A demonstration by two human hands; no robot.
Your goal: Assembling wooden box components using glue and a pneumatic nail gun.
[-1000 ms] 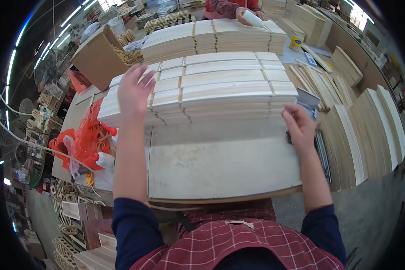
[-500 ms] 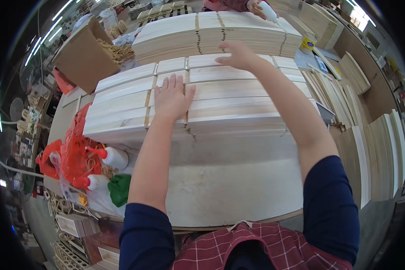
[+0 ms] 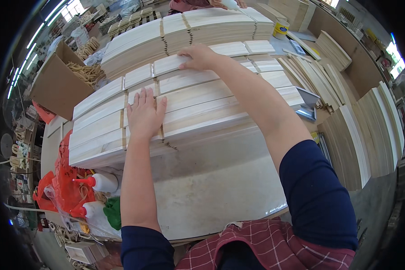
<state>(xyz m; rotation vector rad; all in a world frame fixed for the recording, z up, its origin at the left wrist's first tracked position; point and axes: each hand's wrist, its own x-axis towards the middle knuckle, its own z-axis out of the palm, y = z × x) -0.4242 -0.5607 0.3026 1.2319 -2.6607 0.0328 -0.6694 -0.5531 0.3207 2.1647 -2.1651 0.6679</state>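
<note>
1. We see the left hand lying open and flat, palm down, on the near row of the bundled pale wood slats.
2. The right hand reaches to the far row of that stack, fingers curled over a slat's end.
3. The stack rests on the bench; left of it stand white glue bottles and a cardboard box.

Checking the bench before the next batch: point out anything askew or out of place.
Nothing stands out. The bundled wooden slats lie in even rows under the left hand and right hand; the glue bottles lie on their sides, no spill visible.
</note>
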